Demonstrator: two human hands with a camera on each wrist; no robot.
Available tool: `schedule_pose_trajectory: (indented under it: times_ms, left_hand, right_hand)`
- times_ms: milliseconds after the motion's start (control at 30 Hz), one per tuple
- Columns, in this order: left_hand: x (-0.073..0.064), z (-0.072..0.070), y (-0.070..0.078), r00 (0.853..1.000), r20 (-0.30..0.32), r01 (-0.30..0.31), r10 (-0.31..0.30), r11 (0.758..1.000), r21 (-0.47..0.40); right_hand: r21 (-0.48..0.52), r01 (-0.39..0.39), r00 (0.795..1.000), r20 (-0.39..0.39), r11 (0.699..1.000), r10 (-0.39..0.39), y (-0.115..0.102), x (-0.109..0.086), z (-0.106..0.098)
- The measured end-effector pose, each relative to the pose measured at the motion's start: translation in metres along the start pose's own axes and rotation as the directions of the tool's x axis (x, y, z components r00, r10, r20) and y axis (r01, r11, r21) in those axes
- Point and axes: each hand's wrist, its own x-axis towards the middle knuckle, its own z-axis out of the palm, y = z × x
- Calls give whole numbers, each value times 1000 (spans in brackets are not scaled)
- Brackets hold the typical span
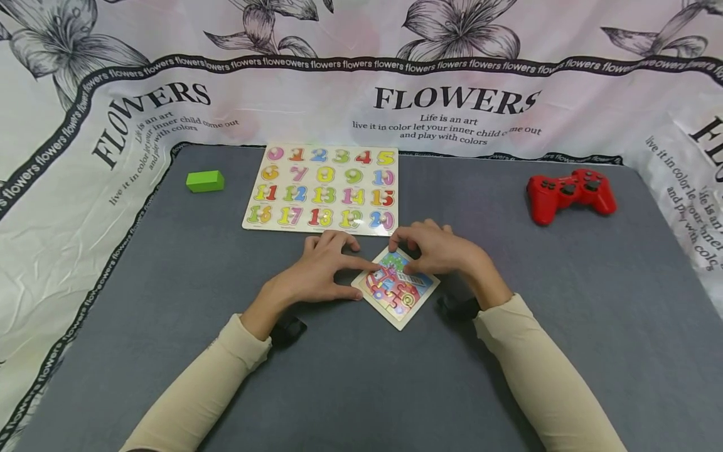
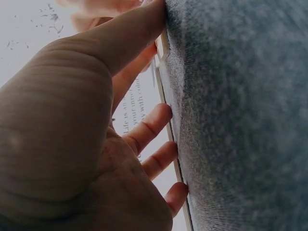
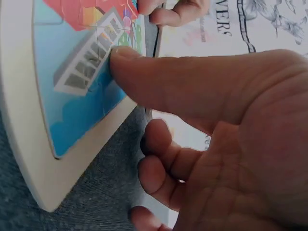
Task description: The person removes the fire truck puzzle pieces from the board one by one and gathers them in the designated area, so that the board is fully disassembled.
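- Jigsaw puzzle (image 1: 403, 290) is looking light and stiff, likely thin board; its fitted pieces (image 1: 390, 295) are probably shifting under a skewed push, so you are doing best holding the pale frame (image 3: 33, 159) by opposite edges.
- Green block (image 1: 204, 181) is sitting far to the left on the worktop (image 1: 339, 389), well apart from both hands.
- Number board (image 1: 273, 225) is lying flat beyond your hands, near the puzzle's far corner.
- Left hand (image 1: 319, 273): you are reaching in with fingers extended, grasping nothing; your index fingertip is touching the pieces and your thumb tip is meeting the puzzle's left corner.
- Between your two hands, the puzzle is lying flat on the worktop, turned cornerwise with one corner pointing towards you.
- Right hand (image 1: 437, 251): your thumb is resting on the pieces and your index finger is bending down at the far corner; the views are not showing whether you are pinching something or only pressing.
- Red game controller (image 1: 572, 194) is lying far right, well apart from your right hand.
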Motion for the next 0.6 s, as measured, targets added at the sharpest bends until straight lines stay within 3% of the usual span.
schedule_pose_trajectory:
  times_ms: [233, 600]
  left_hand:
    - [0, 0, 1, 1000, 17, 15, -15, 1000, 0]
    - [0, -1, 3, 1000, 17, 9, -10, 1000, 9]
  right_hand:
    - [91, 23, 1000, -2, 996, -23, 8, 4, 3]
    - [136, -6, 1000, -10, 991, 7, 9, 7, 4]
